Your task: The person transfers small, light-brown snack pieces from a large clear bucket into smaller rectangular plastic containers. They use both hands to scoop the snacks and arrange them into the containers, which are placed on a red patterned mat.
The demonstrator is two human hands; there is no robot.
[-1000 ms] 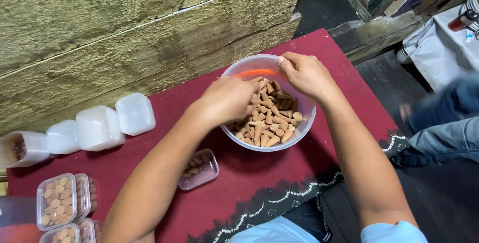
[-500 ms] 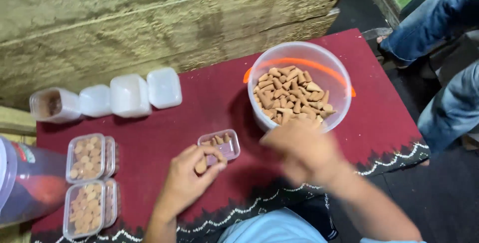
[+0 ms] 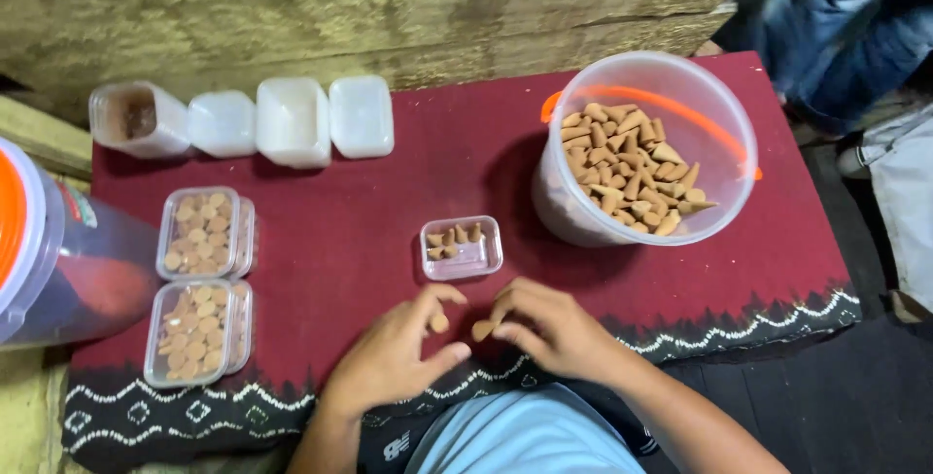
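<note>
Far left edge: large clear plastic tub with an orange lid (image 3: 39,241), half out of view. Beside it, two small clear rectangular boxes packed with tan cones (image 3: 199,284), one above the other on the dark red patterned cloth (image 3: 330,241). Behind them, a row of white plastic lids and boxes (image 3: 292,119). Centre: small clear open box (image 3: 462,247), a few cones along its far side. Just below it, left hand (image 3: 389,357), thumb and forefinger pinched on a tan cone (image 3: 439,322). Right hand (image 3: 549,328) close beside, fingertips closed on a second tan cone (image 3: 482,330). Right: round clear plastic bucket of loose cones (image 3: 646,148).
</note>
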